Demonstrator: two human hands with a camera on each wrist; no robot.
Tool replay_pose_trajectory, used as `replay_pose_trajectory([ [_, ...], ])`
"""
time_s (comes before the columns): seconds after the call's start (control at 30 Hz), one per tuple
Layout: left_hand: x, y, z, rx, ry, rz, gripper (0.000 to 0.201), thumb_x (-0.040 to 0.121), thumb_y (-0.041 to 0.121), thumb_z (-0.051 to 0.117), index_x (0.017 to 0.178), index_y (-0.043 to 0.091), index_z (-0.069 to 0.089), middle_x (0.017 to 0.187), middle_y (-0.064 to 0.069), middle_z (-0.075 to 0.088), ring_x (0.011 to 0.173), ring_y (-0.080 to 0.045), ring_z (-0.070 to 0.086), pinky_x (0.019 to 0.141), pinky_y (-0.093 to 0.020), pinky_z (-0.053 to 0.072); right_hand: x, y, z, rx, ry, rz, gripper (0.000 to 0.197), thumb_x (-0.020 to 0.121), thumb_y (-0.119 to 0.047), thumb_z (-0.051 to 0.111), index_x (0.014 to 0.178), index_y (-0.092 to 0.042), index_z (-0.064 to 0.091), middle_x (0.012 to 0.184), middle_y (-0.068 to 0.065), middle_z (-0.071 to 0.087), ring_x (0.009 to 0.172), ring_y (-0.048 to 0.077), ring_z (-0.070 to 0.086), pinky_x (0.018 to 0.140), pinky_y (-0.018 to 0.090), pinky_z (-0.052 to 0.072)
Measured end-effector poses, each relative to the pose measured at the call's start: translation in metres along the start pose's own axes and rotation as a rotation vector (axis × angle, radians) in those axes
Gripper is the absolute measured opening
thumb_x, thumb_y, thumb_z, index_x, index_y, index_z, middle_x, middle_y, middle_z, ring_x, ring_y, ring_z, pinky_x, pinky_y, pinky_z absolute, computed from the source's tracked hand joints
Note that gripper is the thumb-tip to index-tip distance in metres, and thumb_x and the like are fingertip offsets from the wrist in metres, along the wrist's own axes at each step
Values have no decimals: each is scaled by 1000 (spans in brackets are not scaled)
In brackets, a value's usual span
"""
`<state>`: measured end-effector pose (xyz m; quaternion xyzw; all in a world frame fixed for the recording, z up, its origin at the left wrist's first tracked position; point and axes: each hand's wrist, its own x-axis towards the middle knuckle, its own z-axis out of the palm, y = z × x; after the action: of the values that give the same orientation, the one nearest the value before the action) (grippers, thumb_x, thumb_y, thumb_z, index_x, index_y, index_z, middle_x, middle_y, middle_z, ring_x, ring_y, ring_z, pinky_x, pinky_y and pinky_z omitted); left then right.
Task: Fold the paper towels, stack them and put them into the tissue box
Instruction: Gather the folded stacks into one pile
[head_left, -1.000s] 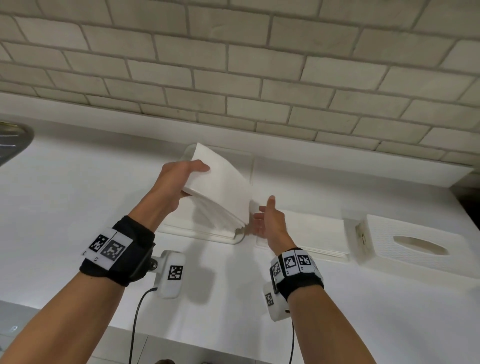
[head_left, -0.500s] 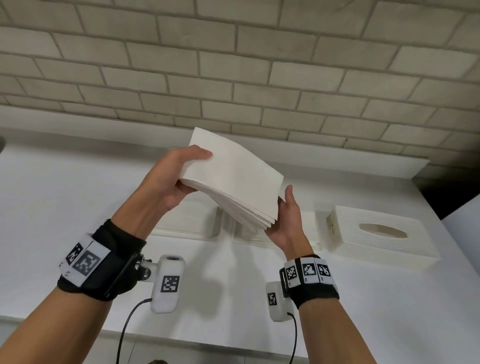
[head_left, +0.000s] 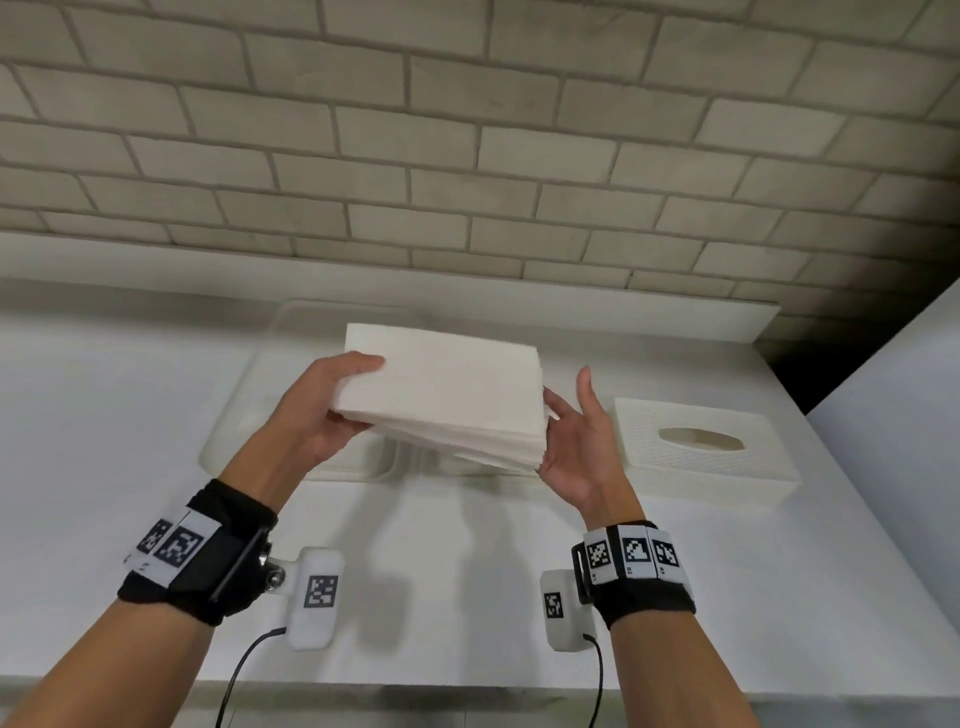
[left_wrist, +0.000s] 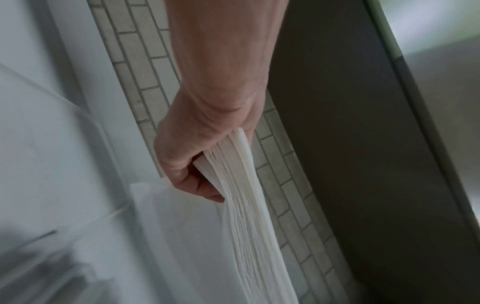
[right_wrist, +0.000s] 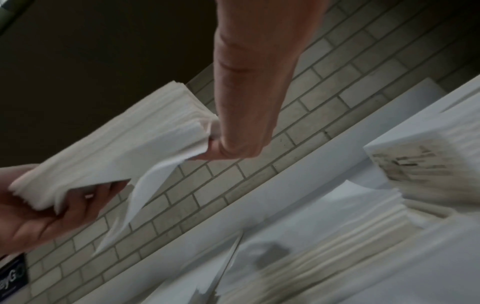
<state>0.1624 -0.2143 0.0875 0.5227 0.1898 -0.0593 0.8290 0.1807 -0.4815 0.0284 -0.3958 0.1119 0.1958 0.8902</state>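
Note:
A thick stack of folded white paper towels (head_left: 447, 400) is held up over the counter, nearly level. My left hand (head_left: 363, 395) grips its left end, thumb on top and fingers underneath. The stack's edge (left_wrist: 246, 205) runs out of that hand (left_wrist: 197, 164) in the left wrist view. My right hand (head_left: 566, 405) holds the right end with fingers curled under the edge and thumb raised. One loose sheet (right_wrist: 145, 195) hangs from the underside. The white tissue box (head_left: 701, 452) with its oval slot sits on the counter to the right, apart from both hands.
A clear plastic tray (head_left: 244, 415) lies on the white counter (head_left: 467, 597) below the hands. More folded towels (right_wrist: 363, 232) lie beside the box. A brick wall (head_left: 467, 156) and its white ledge bound the back. A pale panel (head_left: 909, 415) rises at the right.
The stack has swung from steeply tilted to almost level. My right hand has gone from below it to its right end. The left hand has kept its grip.

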Motion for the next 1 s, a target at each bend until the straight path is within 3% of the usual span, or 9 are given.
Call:
replay_pose_trajectory([
  [0.1, 5, -18, -7, 110, -18, -26, 15, 81, 12, 68, 97, 11, 69, 100, -7, 71, 98, -24, 66, 82, -36, 54, -4, 2, 0, -232, 5, -17, 48, 88, -30, 66, 132, -13, 57, 129, 11, 65, 118, 28, 63, 87, 40, 58],
  [0.23, 13, -40, -23, 189, -12, -103, 29, 78, 16, 71, 106, 9, 70, 111, -11, 72, 111, -30, 64, 93, -42, 50, -1, 7, 1, -395, 94, -50, 64, 78, 0, 73, 135, -19, 51, 125, 8, 67, 111, 29, 66, 83, 42, 58],
  [0.3, 16, -50, -31, 176, -2, -136, 36, 77, 24, 71, 110, 9, 69, 116, -15, 69, 108, -31, 63, 88, -43, 51, -3, 5, 7, -402, 83, -64, 65, 76, 2, 73, 134, -20, 52, 124, 9, 67, 109, 29, 67, 83, 41, 58],
  [0.4, 14, -58, -36, 158, 28, -159, 39, 84, 41, 61, 106, 9, 67, 98, -14, 64, 88, -28, 55, 73, -34, 45, -7, 1, 19, -384, 29, -54, 62, 77, 3, 71, 132, -19, 54, 121, 11, 69, 103, 28, 69, 81, 38, 58],
  [0.53, 13, -69, -43, -17, 59, -311, 63, 79, 59, 62, 116, 8, 66, 102, -9, 68, 95, -30, 60, 86, -38, 46, -15, -2, 32, -344, -67, 1, 57, 77, 2, 71, 129, -16, 57, 115, 12, 70, 97, 28, 69, 80, 38, 57],
  [0.7, 6, -83, -35, -238, -64, -386, 38, 77, 45, 64, 98, 16, 75, 109, -15, 70, 93, -38, 68, 97, -52, 47, -19, 0, 22, -281, -67, 37, 58, 74, -5, 72, 130, -11, 57, 126, 16, 65, 111, 33, 63, 96, 50, 49],
  [0.77, 8, -85, -35, -258, -81, -409, 55, 83, 59, 56, 110, 13, 69, 111, -16, 71, 92, -39, 70, 90, -49, 52, -20, 1, 10, -268, -36, 48, 52, 79, -3, 69, 130, -8, 58, 126, 17, 64, 111, 33, 63, 91, 46, 53],
  [0.87, 12, -85, -37, -195, -155, -503, 84, 74, 75, 56, 123, 8, 64, 125, -16, 66, 114, -36, 63, 93, -47, 50, -23, 3, -14, -305, 37, 63, 50, 81, -3, 68, 129, -7, 57, 127, 16, 65, 114, 34, 63, 90, 44, 55],
  [1.0, 13, -87, -35, 98, -298, -442, 63, 75, 48, 74, 122, 7, 66, 122, -12, 69, 108, -30, 66, 88, -40, 54, -29, 8, -38, -399, 114, 84, 45, 82, -1, 68, 126, -7, 59, 122, 15, 69, 114, 34, 65, 92, 43, 55],
])
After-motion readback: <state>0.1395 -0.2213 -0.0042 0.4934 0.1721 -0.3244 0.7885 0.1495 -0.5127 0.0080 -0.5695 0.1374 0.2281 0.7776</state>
